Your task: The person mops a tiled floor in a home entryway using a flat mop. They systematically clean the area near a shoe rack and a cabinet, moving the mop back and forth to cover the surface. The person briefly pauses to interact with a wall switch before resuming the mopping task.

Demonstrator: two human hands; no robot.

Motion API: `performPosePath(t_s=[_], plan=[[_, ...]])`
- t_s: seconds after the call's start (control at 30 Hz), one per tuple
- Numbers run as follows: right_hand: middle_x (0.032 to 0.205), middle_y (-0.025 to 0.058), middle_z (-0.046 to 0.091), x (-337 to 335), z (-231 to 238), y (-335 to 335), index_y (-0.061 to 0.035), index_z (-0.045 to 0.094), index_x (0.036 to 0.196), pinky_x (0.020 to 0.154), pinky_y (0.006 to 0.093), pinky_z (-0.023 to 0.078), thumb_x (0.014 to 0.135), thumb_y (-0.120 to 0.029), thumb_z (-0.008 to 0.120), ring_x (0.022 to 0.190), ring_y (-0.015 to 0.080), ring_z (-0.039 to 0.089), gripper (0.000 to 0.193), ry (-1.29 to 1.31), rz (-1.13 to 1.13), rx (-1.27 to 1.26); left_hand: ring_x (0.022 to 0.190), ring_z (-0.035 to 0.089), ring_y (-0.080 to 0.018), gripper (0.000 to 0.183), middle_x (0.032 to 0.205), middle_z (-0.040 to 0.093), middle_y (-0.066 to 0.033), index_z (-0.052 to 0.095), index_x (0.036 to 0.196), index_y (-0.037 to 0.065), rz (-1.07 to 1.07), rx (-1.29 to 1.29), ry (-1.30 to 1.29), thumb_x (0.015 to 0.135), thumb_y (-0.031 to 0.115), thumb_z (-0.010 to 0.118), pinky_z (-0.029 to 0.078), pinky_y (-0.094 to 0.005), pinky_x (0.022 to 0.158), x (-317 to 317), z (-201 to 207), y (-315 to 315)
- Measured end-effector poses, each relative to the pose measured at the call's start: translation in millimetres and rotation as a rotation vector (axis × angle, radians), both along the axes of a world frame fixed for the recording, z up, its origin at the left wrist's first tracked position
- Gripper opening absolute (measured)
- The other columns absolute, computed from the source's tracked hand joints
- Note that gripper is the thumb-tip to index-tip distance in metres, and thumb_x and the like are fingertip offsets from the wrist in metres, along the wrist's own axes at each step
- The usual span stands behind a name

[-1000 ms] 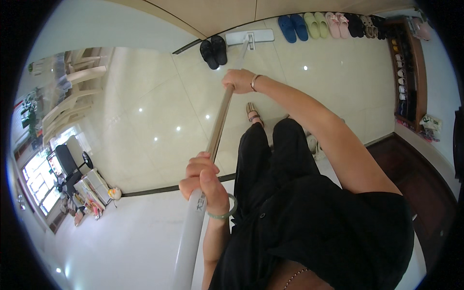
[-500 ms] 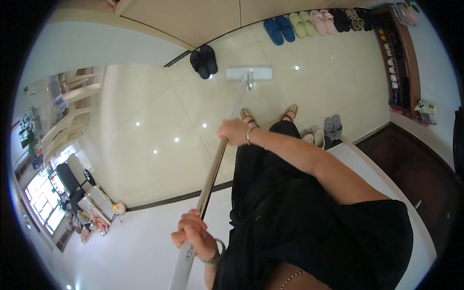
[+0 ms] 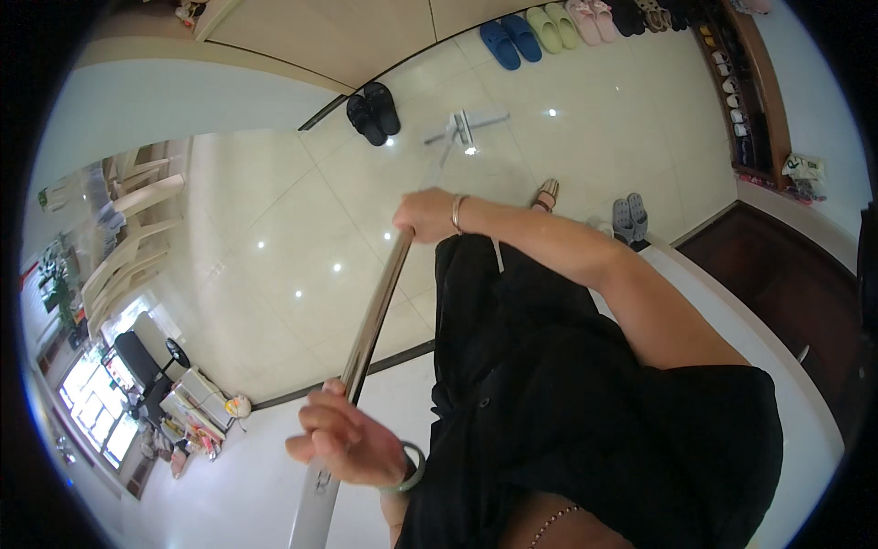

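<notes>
I hold a long-handled flat mop (image 3: 377, 316) slantwise in front of me. My right hand (image 3: 427, 216), with a bracelet at the wrist, is closed round the upper part of its shiny metal pole. Lower down, near the thick white grip end, my left hand (image 3: 347, 435) curls its fingers round the pole; a pale bangle sits on that wrist. The mop head (image 3: 464, 128) is at the far end over the pale tiles. It looks narrow, almost edge-on, and is smeared by motion. Black slides (image 3: 373, 113) stand just left of it.
Along the far cabinet stand blue slippers (image 3: 510, 42), green slippers (image 3: 552, 27) and pink slippers (image 3: 593, 20). A shoe rack (image 3: 750, 101) is at the right, with grey slippers (image 3: 630, 218) nearer me. Wooden chairs (image 3: 137, 210) and a dark doormat (image 3: 768, 265) flank the floor.
The mop head has turned from a broad white rectangle to a thin, tilted strip. Both hands have shifted left with the pole. One of my feet has gone out of sight.
</notes>
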State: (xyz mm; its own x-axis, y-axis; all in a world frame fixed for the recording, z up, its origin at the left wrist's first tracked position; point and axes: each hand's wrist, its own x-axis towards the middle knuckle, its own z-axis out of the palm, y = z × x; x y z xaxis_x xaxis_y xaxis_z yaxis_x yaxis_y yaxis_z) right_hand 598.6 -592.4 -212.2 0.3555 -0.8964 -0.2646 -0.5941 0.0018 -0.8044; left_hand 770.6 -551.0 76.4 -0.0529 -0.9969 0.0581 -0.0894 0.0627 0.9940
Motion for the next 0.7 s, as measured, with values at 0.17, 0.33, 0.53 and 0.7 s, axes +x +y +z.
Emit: performPosePath(t_s=[0.17, 0.33, 0.53, 0.7], plan=[[0.082, 0.0064, 0.064, -44.4, -42.8, -27.5, -0.0138, 0.063, 0.073, 0.069, 0.0463, 0.052, 0.076, -0.022, 0.061, 0.091, 0.0279, 0.062, 0.009, 0.085, -0.079, -0.038, 0.069, 0.039, -0.0145, 0.019, 0.066, 0.039, -0.0028, 0.035, 0.080, 0.011, -0.139, -0.060, 0.021, 0.095, 0.010, 0.046, 0.039, -0.0434, 0.086, -21.4, -59.9, -2.9], [0.082, 0.0032, 0.062, -36.4, -68.9, -8.2, -0.0154, 0.061, 0.071, 0.068, 0.0456, 0.051, 0.075, -0.023, 0.062, 0.094, 0.0257, 0.059, 0.009, 0.026, -0.189, -0.076, 0.066, 0.038, -0.0137, 0.022, 0.064, 0.039, -0.0040, 0.032, 0.079, 0.011, -0.155, -0.034, -0.034, 0.097, 0.008, 0.044, 0.041, -0.0430, 0.083, -22.5, -72.3, 7.4], [0.083, 0.0086, 0.063, 22.7, -36.5, 63.6, -0.0163, 0.062, 0.073, 0.066, 0.0483, 0.051, 0.075, -0.027, 0.060, 0.091, 0.0303, 0.061, 0.012, -0.050, -0.214, 0.037, 0.061, 0.042, -0.0148, 0.026, 0.059, 0.040, -0.0027, 0.035, 0.076, 0.012, -0.170, 0.105, -0.030, 0.095, 0.012, 0.052, 0.040, -0.0408, 0.074, 13.6, -11.0, 20.9], [0.083, 0.0114, 0.063, 22.1, -17.3, 97.7, -0.0131, 0.063, 0.078, 0.069, 0.0464, 0.051, 0.077, -0.026, 0.063, 0.091, 0.0300, 0.062, 0.013, -0.162, -0.262, 0.152, 0.060, 0.036, -0.0135, 0.031, 0.058, 0.034, -0.0003, 0.033, 0.072, 0.014, -0.261, 0.163, -0.051, 0.094, 0.015, 0.055, 0.041, -0.0380, 0.078, -11.4, 17.2, 18.9]])
